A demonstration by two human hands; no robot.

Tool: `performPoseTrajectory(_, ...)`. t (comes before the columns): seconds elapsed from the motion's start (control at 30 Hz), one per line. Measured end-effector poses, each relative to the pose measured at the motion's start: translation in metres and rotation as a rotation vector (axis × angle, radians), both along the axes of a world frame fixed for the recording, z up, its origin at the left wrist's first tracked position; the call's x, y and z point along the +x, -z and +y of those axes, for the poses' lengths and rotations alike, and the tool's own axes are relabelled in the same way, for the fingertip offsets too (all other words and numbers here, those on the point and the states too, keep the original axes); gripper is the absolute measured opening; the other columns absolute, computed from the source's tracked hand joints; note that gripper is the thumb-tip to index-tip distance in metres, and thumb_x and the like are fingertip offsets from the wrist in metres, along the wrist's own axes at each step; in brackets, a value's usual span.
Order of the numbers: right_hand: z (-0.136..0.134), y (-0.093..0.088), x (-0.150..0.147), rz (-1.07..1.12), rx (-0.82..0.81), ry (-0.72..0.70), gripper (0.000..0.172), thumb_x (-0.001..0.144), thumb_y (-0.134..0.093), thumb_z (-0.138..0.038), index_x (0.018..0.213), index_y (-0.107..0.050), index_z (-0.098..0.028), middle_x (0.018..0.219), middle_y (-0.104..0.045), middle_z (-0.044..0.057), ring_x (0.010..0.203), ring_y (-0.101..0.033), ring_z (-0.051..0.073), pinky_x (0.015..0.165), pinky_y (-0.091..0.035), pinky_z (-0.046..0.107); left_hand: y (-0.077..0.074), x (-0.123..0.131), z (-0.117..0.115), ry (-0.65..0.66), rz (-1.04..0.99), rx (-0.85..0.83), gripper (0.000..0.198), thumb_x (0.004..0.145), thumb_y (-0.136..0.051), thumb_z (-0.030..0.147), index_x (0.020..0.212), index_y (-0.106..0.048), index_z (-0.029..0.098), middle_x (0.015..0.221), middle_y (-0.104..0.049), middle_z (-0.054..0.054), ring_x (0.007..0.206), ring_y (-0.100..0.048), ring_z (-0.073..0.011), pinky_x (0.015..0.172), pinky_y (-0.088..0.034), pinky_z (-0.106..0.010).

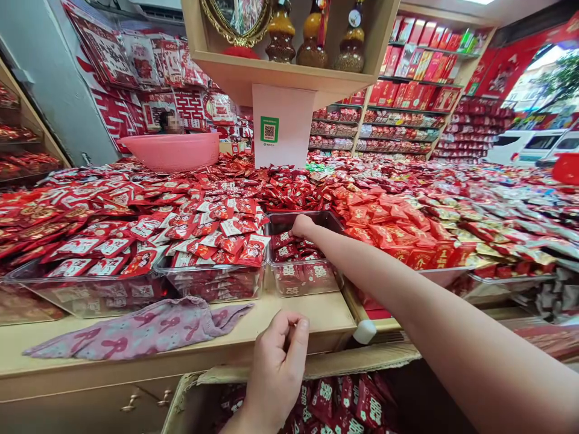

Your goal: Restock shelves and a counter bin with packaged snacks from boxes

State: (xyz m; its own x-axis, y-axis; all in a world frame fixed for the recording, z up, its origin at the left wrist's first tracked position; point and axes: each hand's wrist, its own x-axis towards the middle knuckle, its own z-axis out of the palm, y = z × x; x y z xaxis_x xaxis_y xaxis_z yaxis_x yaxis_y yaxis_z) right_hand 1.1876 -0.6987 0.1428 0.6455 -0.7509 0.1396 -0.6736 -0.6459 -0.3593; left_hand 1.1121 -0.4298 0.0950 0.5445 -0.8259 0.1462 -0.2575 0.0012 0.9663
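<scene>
My right hand (302,225) reaches into a clear plastic bin (307,290) partly filled with dark red candy packets (286,252). Its fingers curl downward beside the packets at the back. What they hold, if anything, is hidden. Nearer to me, my left hand (280,361) hovers above the front edge of a cardboard box (312,367). The left fingers are curled in with the thumb against them, and nothing shows between them. More dark red packets with pale lettering (323,398) lie inside the box, partly covered by my left hand and wrist.
Bins heaped with red-and-white packets (226,235) and bright red packets (393,235) flank the middle bin. A pink patterned cloth (149,328) lies on the wooden counter (316,310). Behind stand a pink basin (174,150) and a white post with a QR code (283,154), under a shelf (289,63).
</scene>
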Motion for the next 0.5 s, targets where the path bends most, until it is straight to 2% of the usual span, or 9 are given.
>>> performPoseTrajectory(0.13, 0.007, -0.007, -0.009, 0.027, -0.022, -0.009, 0.021, 0.071, -0.06, -0.016, 0.088, -0.06, -0.004, 0.091, -0.061, 0.016, 0.088, -0.058, 0.022, 0.075, -0.045, 0.033, -0.004, 0.001, -0.001, -0.009, 0.046, -0.021, 0.02, 0.08, -0.045, 0.039, 0.074, -0.051, 0.021, 0.049, -0.042, 0.006, 0.043, -0.043, -0.0091, 0.043, -0.037, -0.02)
performPoseTrajectory(0.2, 0.018, -0.022, -0.014, -0.012, -0.054, -0.032, 0.021, 0.072, -0.057, -0.015, 0.09, -0.061, -0.004, 0.094, -0.061, 0.017, 0.092, -0.056, 0.023, 0.077, -0.042, 0.031, -0.007, 0.002, -0.003, -0.029, 0.118, -0.028, 0.02, 0.08, -0.046, 0.038, 0.074, -0.051, 0.02, 0.046, -0.042, 0.007, 0.041, -0.042, -0.0085, 0.04, -0.035, -0.018)
performPoseTrajectory(0.27, 0.037, -0.043, -0.027, -0.097, -0.093, -0.104, 0.022, 0.077, -0.052, -0.021, 0.092, -0.06, -0.007, 0.096, -0.06, 0.012, 0.095, -0.055, 0.019, 0.08, -0.04, 0.027, -0.007, 0.004, -0.004, -0.05, 0.174, -0.038, 0.02, 0.079, -0.047, 0.038, 0.075, -0.051, 0.019, 0.044, -0.042, 0.007, 0.038, -0.041, -0.0077, 0.036, -0.031, -0.016)
performPoseTrajectory(0.3, 0.049, -0.053, -0.038, -0.161, -0.108, -0.167, 0.022, 0.079, -0.048, -0.024, 0.091, -0.06, -0.01, 0.093, -0.061, 0.007, 0.093, -0.054, 0.015, 0.08, -0.039, 0.026, -0.007, 0.004, -0.005, -0.054, 0.184, -0.05, 0.019, 0.079, -0.048, 0.038, 0.075, -0.051, 0.019, 0.043, -0.043, 0.007, 0.037, -0.041, -0.0073, 0.034, -0.029, -0.015)
performPoseTrajectory(0.33, 0.062, -0.063, -0.053, -0.283, -0.114, -0.294, 0.024, 0.079, -0.047, -0.027, 0.089, -0.061, -0.01, 0.087, -0.061, 0.004, 0.087, -0.055, 0.013, 0.077, -0.04, 0.025, -0.006, 0.005, -0.006, -0.057, 0.188, -0.068, 0.019, 0.079, -0.049, 0.037, 0.076, -0.051, 0.019, 0.043, -0.044, 0.007, 0.037, -0.042, -0.007, 0.033, -0.028, -0.014)
performPoseTrajectory(0.4, 0.093, -0.074, -0.092, -0.423, -0.002, -0.512, 0.028, 0.078, -0.043, -0.03, 0.084, -0.061, -0.009, 0.075, -0.06, 0.0, 0.074, -0.056, 0.008, 0.069, -0.041, 0.025, -0.004, 0.006, -0.007, -0.055, 0.196, -0.1, 0.017, 0.078, -0.05, 0.036, 0.077, -0.052, 0.019, 0.044, -0.045, 0.007, 0.037, -0.042, -0.006, 0.032, -0.028, -0.013)
performPoseTrajectory(0.47, 0.124, -0.069, -0.139, -0.36, 0.172, -0.651, 0.025, 0.074, -0.047, -0.032, 0.077, -0.061, -0.012, 0.064, -0.057, -0.004, 0.062, -0.055, 0.006, 0.061, -0.042, 0.023, -0.003, 0.006, -0.009, -0.056, 0.202, -0.123, 0.017, 0.078, -0.052, 0.035, 0.076, -0.052, 0.019, 0.044, -0.046, 0.008, 0.035, -0.041, -0.0048, 0.032, -0.028, -0.013)
performPoseTrajectory(0.5, 0.138, -0.059, -0.162, -0.241, 0.281, -0.743, 0.021, 0.069, -0.054, -0.032, 0.073, -0.062, -0.013, 0.059, -0.056, -0.005, 0.057, -0.054, 0.006, 0.056, -0.042, 0.022, -0.003, 0.005, -0.009, -0.06, 0.201, -0.133, 0.017, 0.077, -0.052, 0.035, 0.076, -0.053, 0.018, 0.043, -0.046, 0.008, 0.034, -0.04, -0.0046, 0.032, -0.028, -0.013)
